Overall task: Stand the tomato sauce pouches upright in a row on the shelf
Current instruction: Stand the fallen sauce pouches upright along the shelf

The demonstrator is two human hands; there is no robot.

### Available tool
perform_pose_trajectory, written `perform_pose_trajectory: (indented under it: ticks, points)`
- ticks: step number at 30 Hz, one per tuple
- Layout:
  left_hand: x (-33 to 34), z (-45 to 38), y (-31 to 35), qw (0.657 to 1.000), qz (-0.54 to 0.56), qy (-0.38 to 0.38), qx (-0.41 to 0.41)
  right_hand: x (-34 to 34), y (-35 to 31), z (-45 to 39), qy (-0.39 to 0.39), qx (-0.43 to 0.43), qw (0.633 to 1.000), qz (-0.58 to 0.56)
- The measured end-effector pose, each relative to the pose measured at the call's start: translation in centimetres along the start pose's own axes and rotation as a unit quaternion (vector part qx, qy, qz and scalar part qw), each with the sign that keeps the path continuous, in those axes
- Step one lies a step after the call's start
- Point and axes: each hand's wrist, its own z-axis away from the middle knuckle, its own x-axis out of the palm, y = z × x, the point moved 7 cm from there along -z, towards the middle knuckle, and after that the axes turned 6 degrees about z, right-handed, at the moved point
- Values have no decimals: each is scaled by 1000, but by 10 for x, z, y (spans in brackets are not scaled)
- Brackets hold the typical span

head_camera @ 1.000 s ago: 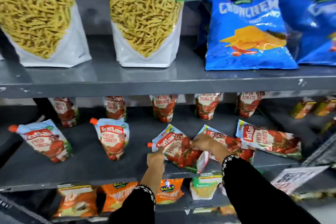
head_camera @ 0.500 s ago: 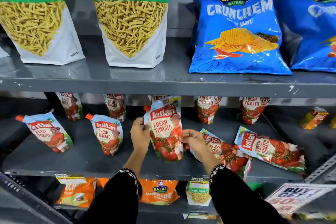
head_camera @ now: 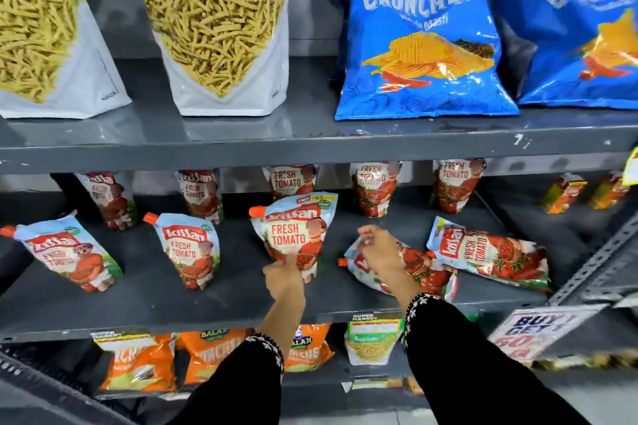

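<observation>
Kissan Fresh Tomato pouches stand on the grey middle shelf point(head_camera: 155, 300). Two front ones point(head_camera: 69, 255) point(head_camera: 190, 248) are upright, and several more line the back row point(head_camera: 374, 186). My left hand point(head_camera: 283, 278) grips the bottom of a third front pouch point(head_camera: 293, 231), which stands upright with its orange cap at the upper left. My right hand point(head_camera: 376, 248) pinches the upper edge of a pouch lying flat point(head_camera: 424, 272). Another pouch point(head_camera: 490, 255) lies flat further right.
The upper shelf holds Ratlami Sev bags point(head_camera: 214, 28) and blue Crunchem bags point(head_camera: 421, 38). Orange snack bags point(head_camera: 138, 362) fill the shelf below. Small juice cartons point(head_camera: 562, 193) stand at the back right. A slotted upright post and an offer sign point(head_camera: 531, 331) are at the right.
The pouch held by both hands now stands on the shelf. My right hand let go of it and moved right onto the lying pouch. My left hand slid down to its base.
</observation>
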Motion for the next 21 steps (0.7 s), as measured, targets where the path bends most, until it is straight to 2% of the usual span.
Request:
perform_pose_trajectory:
  ticks: [2,4,7,9,11,14,16,19,21]
  points:
    - [27,16,-24,996,13,-50,-67,-30,13,-5,29,-3,995,93]
    - [60,37,-43,985,27,-106,-133,-55,32,-11,14,28,984,173]
    - [100,60,-60,963,24,-171,-207,-75,63,-21,-62,63,953,291]
    - [120,69,-65,960,31,-177,-216,-82,78,-25,-120,66,938,317]
    - [129,68,-65,971,16,-141,-191,-85,91,-28,-169,92,944,268]
    - [132,62,-69,980,-22,-103,-168,-87,97,-33,-191,99,951,223]
    - [128,60,-70,984,-87,-72,-137,-86,102,-36,-212,112,952,192]
    - [125,75,-57,982,-183,-18,-38,-87,118,-40,-218,161,960,65]
    - [124,90,-36,975,-210,19,64,-92,123,-40,-202,163,966,-13]
